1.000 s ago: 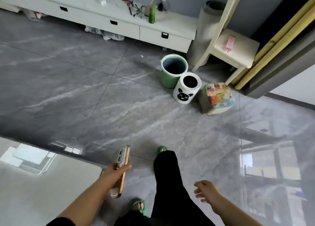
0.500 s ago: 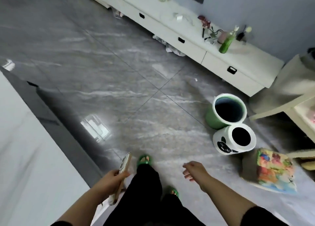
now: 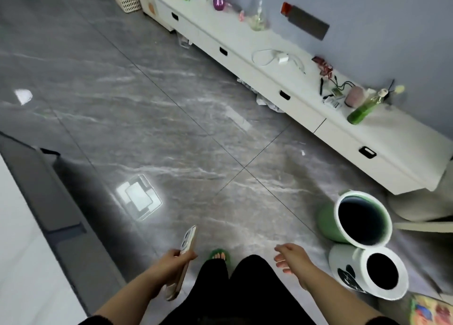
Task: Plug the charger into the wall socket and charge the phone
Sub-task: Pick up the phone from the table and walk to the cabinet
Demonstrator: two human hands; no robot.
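Head view, looking down at a glossy grey tiled floor (image 3: 152, 118) from a standing person's eye level. At the far left edge runs a pale surface with a dark border. Low in the frame, left of centre, the left hand (image 3: 171, 259) is wrapped around a phone (image 3: 182, 258), held edge-up with its camera bump facing left; the phone hangs at the person's side, above the floor. Just right of it, black trousers and one green slipper (image 3: 219, 255) show at bottom centre. Right of centre, the right hand (image 3: 293, 256) hangs slack and holds nothing, fingers loosely spread. At lower right stand two bins, touching: a green bin (image 3: 329, 223) behind and a white bin (image 3: 343, 263) with a black cartoon face in front.

Across the upper right of the frame, a long white low cabinet (image 3: 355, 138) runs along a blue-grey wall. On its top, near the middle of the frame's upper half, lies a white charger (image 3: 283, 59) with its cable loosely coiled beside it. Further right on the cabinet sit small clutter and a green bottle (image 3: 362, 110). No wall socket is plainly visible; a dark rectangular plate on the wall above the charger could be one, but that cannot be told.

The step in hand looks like the approach: phone carried, charger not yet picked up. The next move probably calls for walking to the cabinet and taking the charger with the free right hand.
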